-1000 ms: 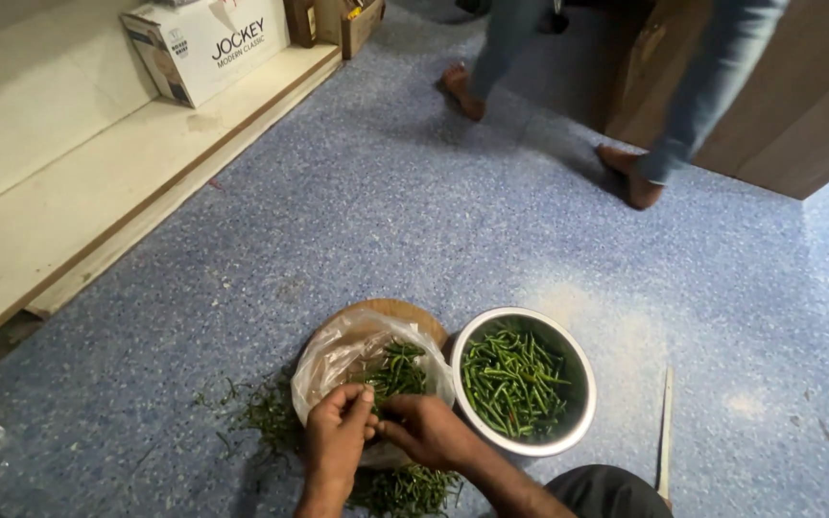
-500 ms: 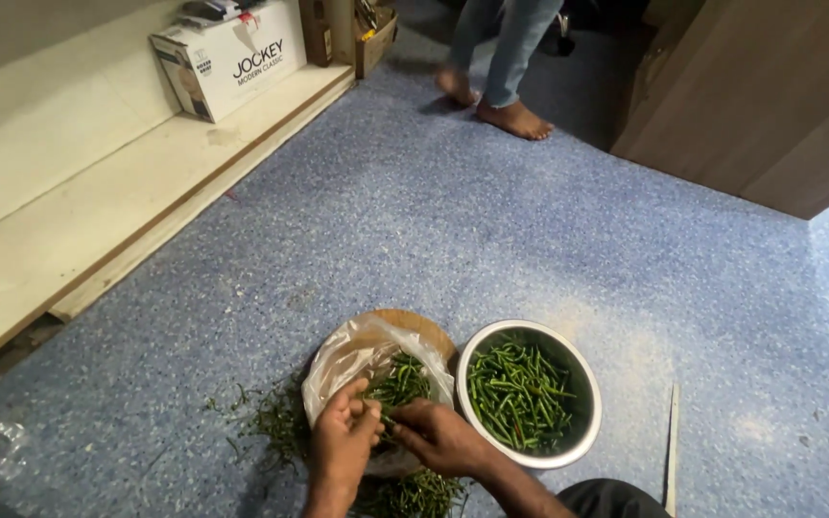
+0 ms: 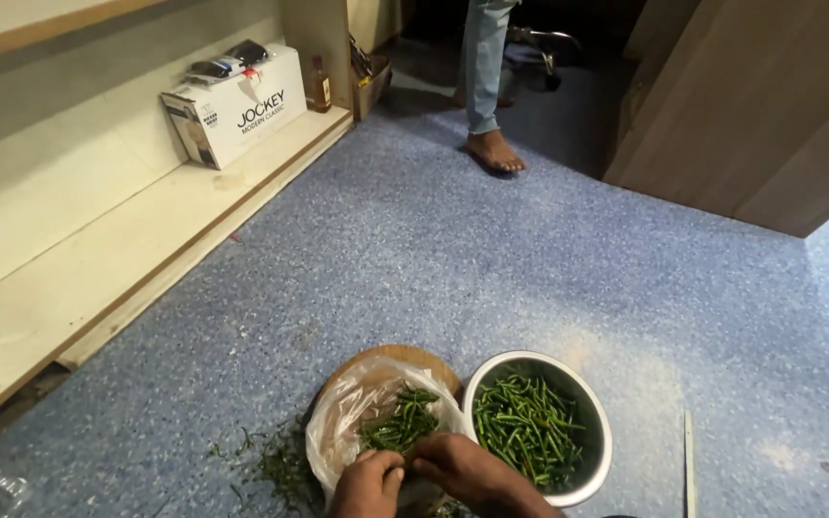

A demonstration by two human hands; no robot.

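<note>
green chillies (image 3: 400, 427) lie in a clear plastic bag (image 3: 352, 422) on a round wooden board (image 3: 419, 360) on the blue floor (image 3: 453, 259). both hands meet over them, left hand (image 3: 368, 485) and right hand (image 3: 453, 465), fingers pinched closed on a chilli. a steel bowl (image 3: 592, 484) of chillies sits just beside.

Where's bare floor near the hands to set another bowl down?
Bare blue floor lies right of the steel bowl, up to the thin stick, and wider beyond bowl and round wooden board toward the standing person's foot. Crowded: left of the plastic bag, strewn green stems; both hands sit at the bag.
</note>
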